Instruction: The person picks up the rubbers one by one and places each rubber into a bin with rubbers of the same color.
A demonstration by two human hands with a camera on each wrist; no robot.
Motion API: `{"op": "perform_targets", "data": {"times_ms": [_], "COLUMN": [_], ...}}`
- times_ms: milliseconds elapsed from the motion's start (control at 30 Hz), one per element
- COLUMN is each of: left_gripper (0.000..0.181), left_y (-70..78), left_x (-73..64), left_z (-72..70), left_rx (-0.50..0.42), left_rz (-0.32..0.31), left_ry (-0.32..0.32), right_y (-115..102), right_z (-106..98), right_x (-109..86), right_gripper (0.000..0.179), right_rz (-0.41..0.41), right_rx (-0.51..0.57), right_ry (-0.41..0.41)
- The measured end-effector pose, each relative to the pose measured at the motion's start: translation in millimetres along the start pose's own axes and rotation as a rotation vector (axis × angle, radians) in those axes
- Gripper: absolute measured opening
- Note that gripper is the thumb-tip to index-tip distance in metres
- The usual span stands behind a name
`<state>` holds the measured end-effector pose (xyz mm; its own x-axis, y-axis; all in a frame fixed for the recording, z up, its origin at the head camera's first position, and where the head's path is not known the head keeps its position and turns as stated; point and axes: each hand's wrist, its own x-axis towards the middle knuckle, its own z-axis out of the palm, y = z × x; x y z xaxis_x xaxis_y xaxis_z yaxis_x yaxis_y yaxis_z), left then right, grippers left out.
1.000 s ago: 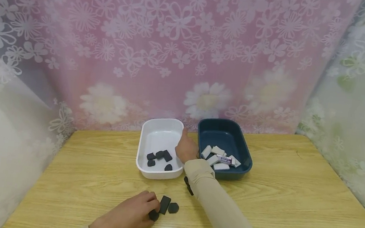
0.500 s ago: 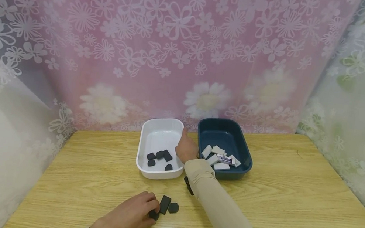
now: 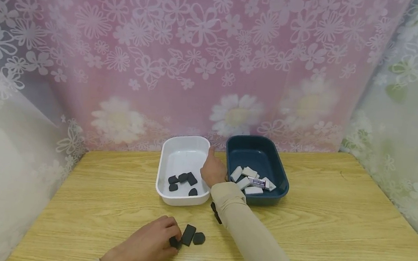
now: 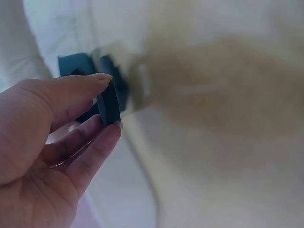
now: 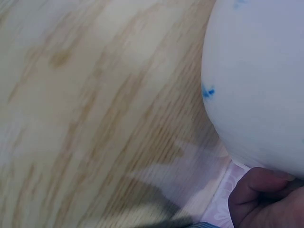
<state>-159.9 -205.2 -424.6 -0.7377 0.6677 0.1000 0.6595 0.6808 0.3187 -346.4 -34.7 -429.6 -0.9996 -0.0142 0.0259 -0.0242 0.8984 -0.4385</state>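
Note:
My left hand (image 3: 151,242) pinches a small flat black block (image 4: 109,102) between thumb and fingertips, low over the table; in the left wrist view it stands on edge. Just right of it lie a rectangular black block (image 3: 188,235) and a many-sided black block (image 3: 199,238). My right hand (image 3: 214,169) holds the right rim of the white tray (image 3: 182,201), its fingers curled against the outer wall in the right wrist view. Several black blocks (image 3: 183,177) lie in the near half of that tray.
Close to the right stands a dark blue tray (image 3: 284,174) with several white erasers (image 3: 253,191), one in a printed sleeve. A dark strap (image 3: 216,213) shows at my right wrist. Behind the wooden table (image 3: 316,235) hangs a pink flowered curtain (image 3: 185,68).
My left hand has drawn very slightly left with the black block, which is tilted a little more. My right hand, both trays and the loose blocks stay in place.

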Motion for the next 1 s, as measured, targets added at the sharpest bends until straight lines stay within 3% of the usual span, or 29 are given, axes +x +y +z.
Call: {"op": "perform_targets", "data": {"times_ms": [133, 333, 500, 767, 1000], "left_gripper": [0.018, 0.020, 0.022, 0.024, 0.024], "left_y": [-5.3, -18.6, -31.7, -58.4, -76.3], "left_x": [7.6, 24.0, 42.5, 70.6, 92.8], "left_z": [-18.9, -45.7, -59.9, -60.4, -51.2], "left_rx": [0.017, 0.086, 0.113, 0.129, 0.123], "left_rz": [0.016, 0.114, 0.111, 0.103, 0.031], "left_ry": [0.048, 0.135, 0.158, 0.128, 0.105], "right_y": [1, 2, 1, 1, 1], "right_z": [1, 5, 7, 10, 7], "right_x": [2.8, 3.4, 2.4, 1.2, 2.4], "right_gripper": [0.072, 0.072, 0.073, 0.073, 0.074], "right_rz": [0.006, 0.007, 0.007, -0.003, 0.019], "right_rx": [-0.003, -0.005, -0.012, -0.009, -0.009], "right_ry": [0.003, -0.005, 0.005, 0.009, 0.000]}}
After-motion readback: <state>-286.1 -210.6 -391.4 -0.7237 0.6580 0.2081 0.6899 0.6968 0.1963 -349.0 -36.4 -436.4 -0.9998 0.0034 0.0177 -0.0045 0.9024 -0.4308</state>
